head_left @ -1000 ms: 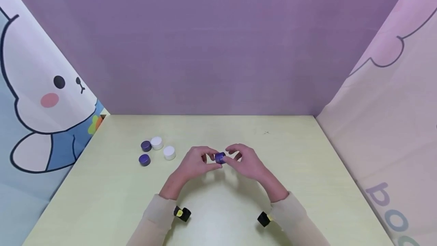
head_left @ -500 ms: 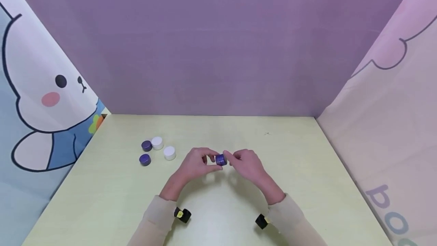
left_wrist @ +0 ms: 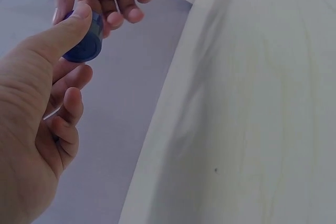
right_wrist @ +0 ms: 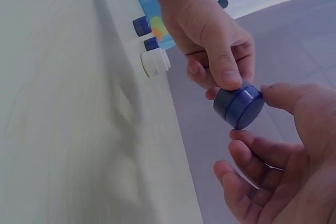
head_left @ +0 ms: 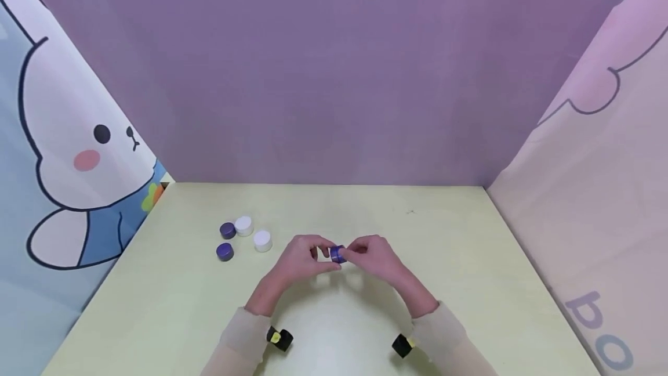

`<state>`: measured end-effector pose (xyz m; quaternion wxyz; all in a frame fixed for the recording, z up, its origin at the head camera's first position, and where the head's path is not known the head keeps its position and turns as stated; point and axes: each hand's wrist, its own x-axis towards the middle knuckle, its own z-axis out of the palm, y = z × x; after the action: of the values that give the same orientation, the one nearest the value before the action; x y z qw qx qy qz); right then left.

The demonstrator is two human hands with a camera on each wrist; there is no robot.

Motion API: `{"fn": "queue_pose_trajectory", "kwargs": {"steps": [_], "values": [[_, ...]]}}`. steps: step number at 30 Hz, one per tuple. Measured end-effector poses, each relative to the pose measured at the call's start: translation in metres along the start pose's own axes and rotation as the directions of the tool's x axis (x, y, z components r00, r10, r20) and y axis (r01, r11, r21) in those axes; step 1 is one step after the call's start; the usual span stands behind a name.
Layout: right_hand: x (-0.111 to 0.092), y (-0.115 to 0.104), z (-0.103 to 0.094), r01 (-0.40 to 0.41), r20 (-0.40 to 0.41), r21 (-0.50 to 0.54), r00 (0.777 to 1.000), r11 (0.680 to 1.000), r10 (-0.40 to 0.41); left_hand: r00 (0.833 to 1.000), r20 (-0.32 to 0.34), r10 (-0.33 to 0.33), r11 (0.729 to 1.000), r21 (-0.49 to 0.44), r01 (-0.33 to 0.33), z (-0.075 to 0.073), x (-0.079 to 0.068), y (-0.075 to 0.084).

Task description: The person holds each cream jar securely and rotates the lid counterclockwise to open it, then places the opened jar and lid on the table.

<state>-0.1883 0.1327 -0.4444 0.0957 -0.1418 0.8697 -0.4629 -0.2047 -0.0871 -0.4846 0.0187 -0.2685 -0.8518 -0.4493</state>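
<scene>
A small, round purple-blue jar (head_left: 336,254) is held sideways above the table, a seam circling it near the lid end in the right wrist view. My left hand (head_left: 302,257) grips one end, thumb pressed along its side (left_wrist: 79,51). From the other side, my right hand (head_left: 376,257) pinches the lid end (right_wrist: 249,106) at its rim between thumb and index finger, the remaining fingers loosely bent. Left of the hands stand two purple jars, one behind (head_left: 227,230) and one in front (head_left: 225,252), with two white jars (head_left: 243,226) beside them.
The pale wooden table (head_left: 469,283) reaches back to a purple panel (head_left: 334,86). A rabbit-printed sheet (head_left: 68,184) hangs at the left and a pink-cream one (head_left: 584,190) at the right. Each wrist carries a small black camera (head_left: 280,339).
Over the last second my right fingers shift around the jar's lid end, while my left hand keeps its hold. The head view tilts slightly; the jars on the table stay put.
</scene>
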Motion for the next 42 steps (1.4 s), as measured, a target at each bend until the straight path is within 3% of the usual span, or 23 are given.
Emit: {"fn": "queue_pose_trajectory", "kwargs": {"steps": [6,12,17,21,24,28,33,42], "values": [[-0.001,0.004,0.002,0.063,0.015,0.03,0.998,0.998,-0.063,1.0,0.011,-0.021,1.0,-0.006,0.021,0.002,-0.004,-0.003],[-0.006,0.006,0.0,0.115,-0.005,0.026,0.993,0.993,-0.115,1.0,-0.003,0.003,0.999,-0.046,-0.003,0.005,-0.005,-0.002],[-0.014,0.01,0.006,0.078,-0.012,0.022,0.997,0.997,-0.078,1.0,0.005,0.002,0.998,-0.065,-0.001,0.01,-0.014,-0.008],[-0.01,0.005,0.007,0.038,-0.099,-0.033,0.994,0.999,-0.041,0.998,-0.047,0.032,0.998,-0.045,-0.034,0.007,-0.01,-0.008],[-0.007,0.0,0.006,0.004,-0.137,-0.077,0.991,0.997,-0.015,0.998,-0.048,0.031,0.999,-0.032,-0.033,0.003,-0.005,-0.006],[-0.005,-0.006,0.005,-0.015,-0.133,-0.101,0.991,0.995,0.001,0.999,-0.041,0.024,1.0,-0.018,-0.025,-0.001,0.002,-0.003],[-0.003,-0.01,0.005,-0.014,-0.145,-0.105,0.989,0.994,-0.001,0.996,-0.053,0.071,0.997,-0.015,-0.072,-0.002,0.009,0.0],[0.0,-0.006,0.005,-0.009,-0.122,-0.074,0.993,0.997,0.0,0.997,-0.028,0.066,0.998,-0.005,-0.066,-0.002,0.006,0.001]]}}
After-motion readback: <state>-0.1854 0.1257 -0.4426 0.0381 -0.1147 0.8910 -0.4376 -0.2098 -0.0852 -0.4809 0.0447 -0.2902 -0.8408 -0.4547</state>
